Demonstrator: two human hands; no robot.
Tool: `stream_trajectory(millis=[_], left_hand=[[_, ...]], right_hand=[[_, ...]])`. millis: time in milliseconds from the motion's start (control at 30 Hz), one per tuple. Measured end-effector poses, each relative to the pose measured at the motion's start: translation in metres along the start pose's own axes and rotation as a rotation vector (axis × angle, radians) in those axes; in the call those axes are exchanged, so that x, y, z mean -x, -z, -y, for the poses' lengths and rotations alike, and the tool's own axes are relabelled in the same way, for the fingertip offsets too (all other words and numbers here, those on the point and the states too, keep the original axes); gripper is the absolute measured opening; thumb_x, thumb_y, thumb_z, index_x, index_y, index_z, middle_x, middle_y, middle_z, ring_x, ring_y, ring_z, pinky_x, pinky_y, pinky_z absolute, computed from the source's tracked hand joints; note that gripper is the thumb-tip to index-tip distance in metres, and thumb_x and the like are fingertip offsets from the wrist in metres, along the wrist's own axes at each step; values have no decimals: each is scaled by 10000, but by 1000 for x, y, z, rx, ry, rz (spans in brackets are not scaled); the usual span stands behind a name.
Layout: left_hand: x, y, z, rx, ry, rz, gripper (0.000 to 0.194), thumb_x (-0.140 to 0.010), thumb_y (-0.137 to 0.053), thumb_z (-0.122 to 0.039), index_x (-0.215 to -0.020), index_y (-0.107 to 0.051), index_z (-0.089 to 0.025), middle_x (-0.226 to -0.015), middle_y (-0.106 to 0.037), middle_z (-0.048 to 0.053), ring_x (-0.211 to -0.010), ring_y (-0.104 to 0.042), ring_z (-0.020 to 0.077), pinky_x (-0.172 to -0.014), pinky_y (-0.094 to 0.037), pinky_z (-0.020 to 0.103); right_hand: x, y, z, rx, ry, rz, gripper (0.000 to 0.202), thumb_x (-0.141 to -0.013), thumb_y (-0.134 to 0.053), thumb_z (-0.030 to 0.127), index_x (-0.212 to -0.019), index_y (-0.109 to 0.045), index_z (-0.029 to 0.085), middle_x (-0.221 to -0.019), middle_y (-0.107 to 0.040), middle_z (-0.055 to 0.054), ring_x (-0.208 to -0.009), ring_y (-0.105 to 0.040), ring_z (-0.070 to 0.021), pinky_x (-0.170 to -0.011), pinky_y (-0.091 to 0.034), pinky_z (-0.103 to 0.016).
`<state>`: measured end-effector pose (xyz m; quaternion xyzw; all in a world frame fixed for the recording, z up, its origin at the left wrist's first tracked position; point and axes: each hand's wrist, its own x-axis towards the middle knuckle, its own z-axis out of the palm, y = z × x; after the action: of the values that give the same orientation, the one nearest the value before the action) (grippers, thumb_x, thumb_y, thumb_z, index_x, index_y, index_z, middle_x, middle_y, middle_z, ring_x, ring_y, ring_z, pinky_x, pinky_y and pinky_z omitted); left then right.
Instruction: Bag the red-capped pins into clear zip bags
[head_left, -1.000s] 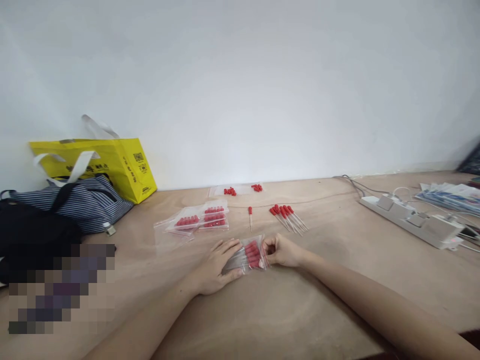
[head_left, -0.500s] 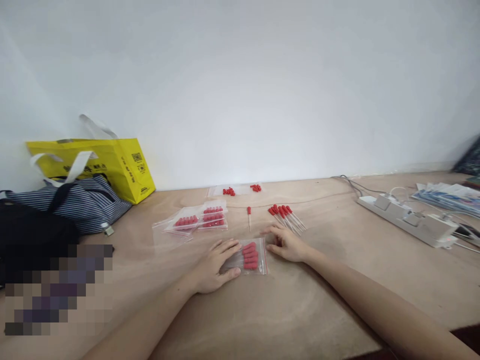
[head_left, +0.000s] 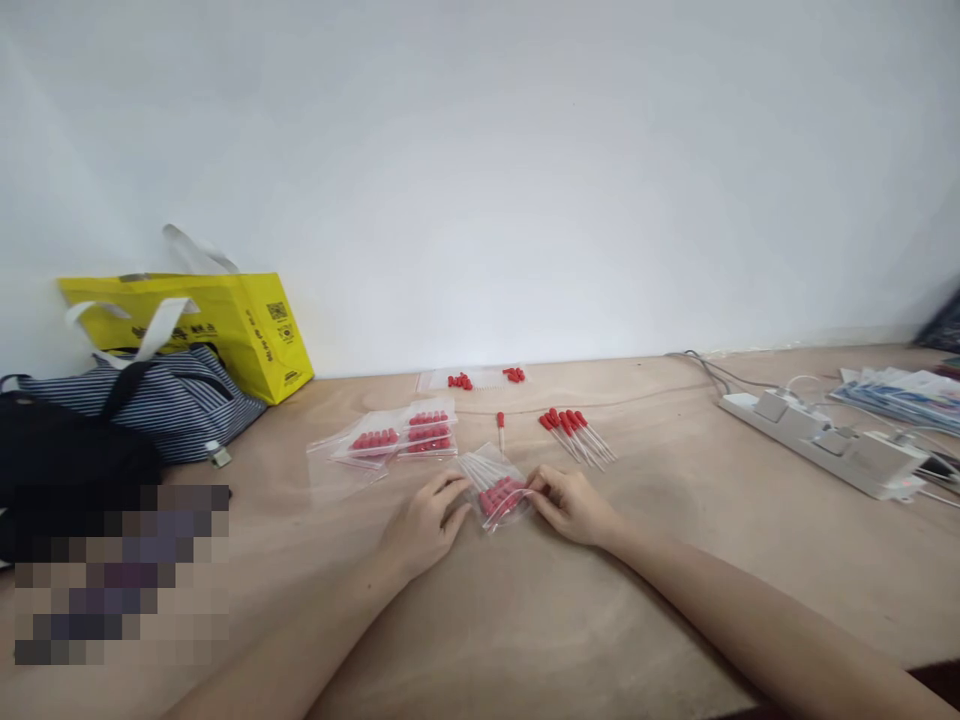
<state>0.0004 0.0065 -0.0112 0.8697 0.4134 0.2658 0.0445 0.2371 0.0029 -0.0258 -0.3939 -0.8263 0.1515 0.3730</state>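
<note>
A clear zip bag (head_left: 501,496) holding several red-capped droppers lies between my hands, its caps toward me and the clear stems pointing away. My right hand (head_left: 566,503) pinches the bag's right edge. Beside the bag's left edge, my left hand (head_left: 429,522) has its thumb and fingers apart. One loose dropper (head_left: 501,424) lies just beyond the bag. A fanned group of loose droppers (head_left: 571,430) is behind my right hand. To the left, filled bags (head_left: 427,434) are stacked, with flat clear bags (head_left: 337,470) next to them.
Small red caps (head_left: 460,382) lie on clear plastic near the wall. A yellow bag (head_left: 259,335), a striped bag (head_left: 176,405) and a dark bag (head_left: 67,460) stand at left. At right are a white power strip (head_left: 825,445) with cables and some packets (head_left: 900,395).
The bag has turned so its red caps face me and its stems point away. My right hand has closed on its edge, and my left hand has lifted off its surface to its left side.
</note>
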Motion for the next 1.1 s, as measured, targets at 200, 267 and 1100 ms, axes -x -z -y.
stream_trajectory(millis=[200,267,1100], left_hand=[[2,9,-12,95,-218,69,450,-720,-603,-420,-1091,-518,-178,-1062,-566,77,-963,-541,224,-835,-455,329],[3,8,-12,60,-280,41,433,-729,-608,-389,-1098,-520,-181,-1055,-576,78,-964,-544,218,-835,-459,321],[-4,3,15,-39,-439,-198,203,-857,-401,-138,-841,-603,-156,-869,-657,57,-765,-632,138,-678,-507,232]], right_hand=[[2,-10,7,76,-59,-97,174,-760,-455,177,-587,-443,196,-583,-517,3,-512,-469,-101,-488,-332,-202],[2,-12,9,80,-59,-120,180,-756,-456,172,-578,-436,195,-571,-503,8,-493,-453,-94,-478,-327,-198],[-8,-9,0,544,551,-195,183,-833,-435,154,-743,-594,155,-645,-600,-21,-563,-498,-104,-552,-314,-261]])
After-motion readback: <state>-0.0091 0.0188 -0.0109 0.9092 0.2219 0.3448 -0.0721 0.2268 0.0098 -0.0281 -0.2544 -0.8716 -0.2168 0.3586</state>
